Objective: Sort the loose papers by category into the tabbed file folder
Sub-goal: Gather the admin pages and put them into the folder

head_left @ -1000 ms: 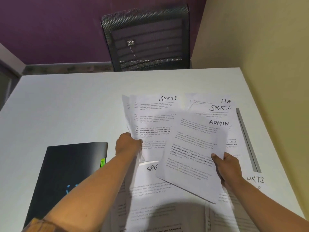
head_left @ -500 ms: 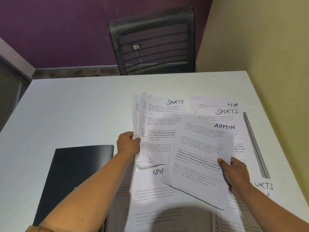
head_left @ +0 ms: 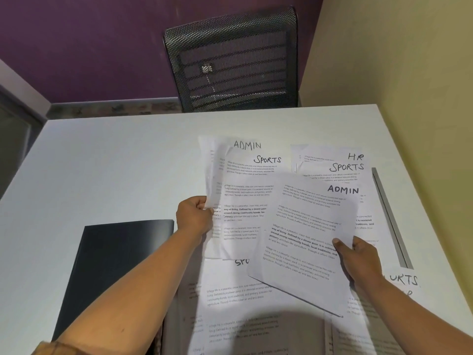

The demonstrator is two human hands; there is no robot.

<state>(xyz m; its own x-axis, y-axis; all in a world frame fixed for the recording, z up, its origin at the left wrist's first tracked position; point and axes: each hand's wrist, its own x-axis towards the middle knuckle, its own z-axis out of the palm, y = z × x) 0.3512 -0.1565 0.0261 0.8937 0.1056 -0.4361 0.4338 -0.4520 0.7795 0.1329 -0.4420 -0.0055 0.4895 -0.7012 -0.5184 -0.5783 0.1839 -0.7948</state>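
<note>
My left hand (head_left: 195, 216) grips a fanned bunch of printed sheets (head_left: 245, 201) by their left edge; the front one is headed SPORTS, and one behind it shows ADMIN at the top. My right hand (head_left: 358, 257) pinches a single sheet headed ADMIN (head_left: 304, 231) at its right edge, lifted and overlapping the bunch. More loose papers (head_left: 343, 165) lie on the white table (head_left: 115, 170) below and to the right, headed HR and SPORTS. A black closed folder (head_left: 112, 265) lies flat left of my left arm.
A grey bar-like strip (head_left: 391, 221) lies along the table's right side beside the papers. A black mesh chair (head_left: 233, 60) stands behind the far table edge. A yellow wall runs close along the right; a purple wall is behind.
The bunch in my left hand has fanned, so a sheet headed ADMIN now shows behind the SPORTS sheet. Both hands keep their hold and have barely moved.
</note>
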